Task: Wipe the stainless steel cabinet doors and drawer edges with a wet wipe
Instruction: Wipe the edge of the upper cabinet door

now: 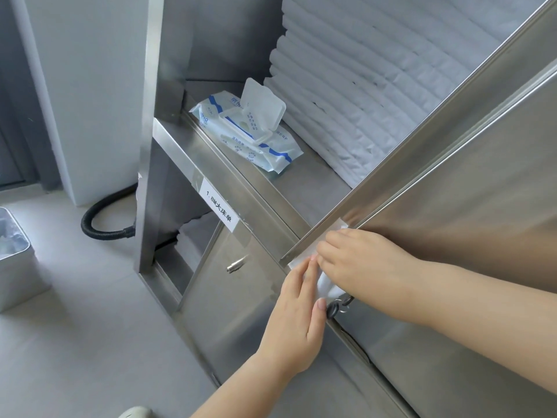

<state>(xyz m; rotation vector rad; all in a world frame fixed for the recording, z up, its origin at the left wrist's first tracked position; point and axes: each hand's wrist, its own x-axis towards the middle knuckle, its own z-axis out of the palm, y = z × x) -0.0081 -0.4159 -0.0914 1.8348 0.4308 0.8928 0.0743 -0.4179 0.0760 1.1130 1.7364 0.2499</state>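
Stainless steel cabinet (149, 122) fills most of what I can see, standing on a pale tiled floor. Its upper door (482, 206) stands open, which is why the narrow door edge runs bare across the scene and can be reached. On the shelf (304, 191) behind it a tall stack of folded white linen (376, 86) is pushed to the back. That leaves the front of the shelf free for the pack of wet wipes (250, 131), which lies there with its lid flipped up, handy for a fresh sheet, I would guess. A metal bin (13, 267) waits on the floor to the left, near a black hose (99, 227).

Both hands meet at the lower end of the door edge. The right hand (361, 260) has its fingers curled down over the wet wipe (327, 286), clamping it round the edge so both faces get rubbed at once. The left hand (298, 321) lies flat with straight fingers. Its fingertips touch the loose part of the wipe, probably to keep it from bunching.

A white label (218, 209) sits on the shelf front. Below it, the lower door (229, 312) carries a small knob (236, 263). What looks like a key on a ring (337, 307) hangs just under the wipe. I judge the wiping well short of done, with the doors' broad faces left.
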